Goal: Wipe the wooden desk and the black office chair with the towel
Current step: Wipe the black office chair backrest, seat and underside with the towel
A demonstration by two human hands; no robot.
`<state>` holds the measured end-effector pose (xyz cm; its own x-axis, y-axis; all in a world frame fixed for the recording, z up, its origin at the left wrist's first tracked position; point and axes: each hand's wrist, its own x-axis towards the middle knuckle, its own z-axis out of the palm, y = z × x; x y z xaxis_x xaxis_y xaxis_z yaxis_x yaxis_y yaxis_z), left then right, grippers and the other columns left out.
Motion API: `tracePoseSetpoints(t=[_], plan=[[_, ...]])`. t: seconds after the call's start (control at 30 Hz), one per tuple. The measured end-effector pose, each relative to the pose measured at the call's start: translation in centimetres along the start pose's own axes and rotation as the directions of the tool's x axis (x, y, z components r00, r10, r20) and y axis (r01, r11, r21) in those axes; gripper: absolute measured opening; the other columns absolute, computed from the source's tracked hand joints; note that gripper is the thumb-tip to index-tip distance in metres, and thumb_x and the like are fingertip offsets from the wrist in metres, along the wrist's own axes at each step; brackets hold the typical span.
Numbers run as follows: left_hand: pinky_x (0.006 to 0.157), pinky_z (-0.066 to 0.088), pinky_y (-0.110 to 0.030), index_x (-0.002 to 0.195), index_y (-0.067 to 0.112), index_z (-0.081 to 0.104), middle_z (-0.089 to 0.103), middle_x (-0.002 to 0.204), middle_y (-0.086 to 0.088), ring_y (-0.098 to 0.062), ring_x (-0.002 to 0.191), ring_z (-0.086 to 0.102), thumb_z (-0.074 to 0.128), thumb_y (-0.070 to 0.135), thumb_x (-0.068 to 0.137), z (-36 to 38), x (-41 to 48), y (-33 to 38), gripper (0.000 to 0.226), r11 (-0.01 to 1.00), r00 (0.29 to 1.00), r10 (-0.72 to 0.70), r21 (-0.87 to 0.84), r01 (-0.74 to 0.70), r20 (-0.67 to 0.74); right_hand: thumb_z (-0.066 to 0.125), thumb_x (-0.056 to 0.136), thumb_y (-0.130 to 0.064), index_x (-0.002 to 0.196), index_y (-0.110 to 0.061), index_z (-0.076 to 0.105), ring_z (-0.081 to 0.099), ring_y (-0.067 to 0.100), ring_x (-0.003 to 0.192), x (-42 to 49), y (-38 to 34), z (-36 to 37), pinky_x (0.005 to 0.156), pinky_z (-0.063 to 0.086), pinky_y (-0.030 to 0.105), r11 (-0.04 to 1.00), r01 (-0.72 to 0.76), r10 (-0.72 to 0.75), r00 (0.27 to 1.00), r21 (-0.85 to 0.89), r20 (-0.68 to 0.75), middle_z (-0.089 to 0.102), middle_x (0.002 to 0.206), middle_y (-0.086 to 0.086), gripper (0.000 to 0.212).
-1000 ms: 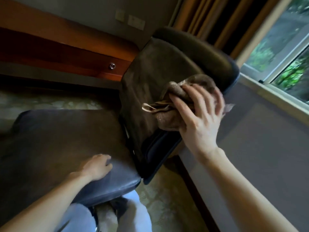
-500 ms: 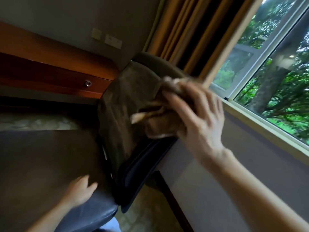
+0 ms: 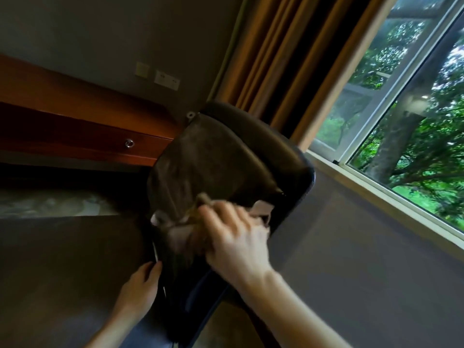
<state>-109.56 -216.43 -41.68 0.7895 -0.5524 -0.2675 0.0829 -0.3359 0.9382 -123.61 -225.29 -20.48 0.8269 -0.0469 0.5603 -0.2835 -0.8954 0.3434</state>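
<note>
The black office chair's backrest [image 3: 218,156] rises at centre, its seat [image 3: 62,259] spreading to the lower left. My right hand [image 3: 236,242] grips a bunched brown towel [image 3: 183,229] against the lower part of the backrest; both are motion-blurred. My left hand [image 3: 140,285] rests with relaxed fingers on the seat where it meets the backrest. The wooden desk [image 3: 75,121] runs along the wall at the left, behind the chair, with a drawer knob [image 3: 129,143] on its front.
A grey wall [image 3: 364,259] with a window sill [image 3: 376,194] stands close on the right of the chair. Brown curtains [image 3: 288,59] hang behind the backrest. Wall sockets [image 3: 167,80] sit above the desk. Patterned floor [image 3: 50,202] shows under the desk.
My right hand has carried the towel from the upper backrest down to its lower part. My left hand has slid along the seat toward the backrest. The view has tilted upward.
</note>
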Motion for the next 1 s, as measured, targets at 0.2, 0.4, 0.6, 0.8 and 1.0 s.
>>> tracePoseSetpoints(t=[0.2, 0.4, 0.6, 0.8, 1.0], plan=[[0.097, 0.044, -0.041, 0.129, 0.021, 0.067, 0.068, 0.129, -0.01, -0.032, 0.122, 0.06, 0.049, 0.037, 0.107, -1.9, -0.4, 0.6, 0.032, 0.994, 0.994, 0.087, -0.059, -0.091, -0.06, 0.065, 0.083, -0.029, 0.136, -0.024, 0.061, 0.066, 0.029, 0.107, 0.4, -0.4, -1.0, 0.076, 0.058, 0.039, 0.995, 0.074, -0.08, 0.991, 0.067, 0.105, 0.065, 0.129, 0.005, 0.054], [0.098, 0.039, -0.034, 0.118, 0.028, 0.07, 0.066, 0.126, 0.001, -0.026, 0.131, 0.055, 0.049, 0.047, 0.105, -2.1, -1.2, 1.1, 0.032, 0.994, 1.0, 0.01, -0.109, -0.007, 0.026, 0.052, 0.093, -0.015, 0.134, -0.019, 0.068, 0.061, 0.036, 0.12, 3.5, 5.6, -8.3, 0.097, 0.051, 0.046, 0.988, 0.127, -0.153, 0.896, -0.089, -0.418, 0.064, 0.136, 0.011, 0.044], [0.099, 0.035, -0.033, 0.137, 0.02, 0.059, 0.059, 0.131, 0.0, -0.026, 0.136, 0.049, 0.045, 0.053, 0.105, -1.5, -1.7, 0.8, 0.048, 0.99, 0.981, -0.109, -0.071, 0.121, 0.163, 0.071, 0.07, -0.019, 0.122, -0.022, 0.071, 0.06, 0.039, 0.115, 3.2, 7.2, -6.1, 0.103, 0.043, 0.053, 0.991, -0.079, 0.069, 0.993, -0.109, -0.094, 0.064, 0.128, 0.013, 0.052], [0.112, 0.04, -0.043, 0.131, 0.011, 0.064, 0.063, 0.135, -0.014, -0.032, 0.127, 0.056, 0.049, 0.033, 0.108, -2.4, -1.9, 0.4, 0.035, 0.994, 0.994, -0.084, -0.067, 0.089, 0.071, 0.071, 0.076, -0.032, 0.114, -0.025, 0.068, 0.063, 0.03, 0.096, -0.3, 1.6, -0.8, 0.082, 0.054, 0.042, 0.988, 0.121, -0.132, 0.984, 0.099, 0.116, 0.064, 0.109, 0.004, 0.039], [0.091, 0.044, -0.035, 0.117, 0.022, 0.067, 0.071, 0.118, -0.004, -0.022, 0.114, 0.063, 0.053, 0.03, 0.106, -4.5, -5.2, 9.5, 0.02, 0.975, 0.972, 0.223, 0.008, -0.223, -0.075, 0.071, 0.071, -0.02, 0.118, -0.018, 0.073, 0.064, 0.034, 0.106, 2.5, 3.7, -6.4, 0.085, 0.053, 0.043, 0.987, 0.119, -0.111, 0.991, 0.109, -0.079, 0.067, 0.123, 0.01, 0.048]])
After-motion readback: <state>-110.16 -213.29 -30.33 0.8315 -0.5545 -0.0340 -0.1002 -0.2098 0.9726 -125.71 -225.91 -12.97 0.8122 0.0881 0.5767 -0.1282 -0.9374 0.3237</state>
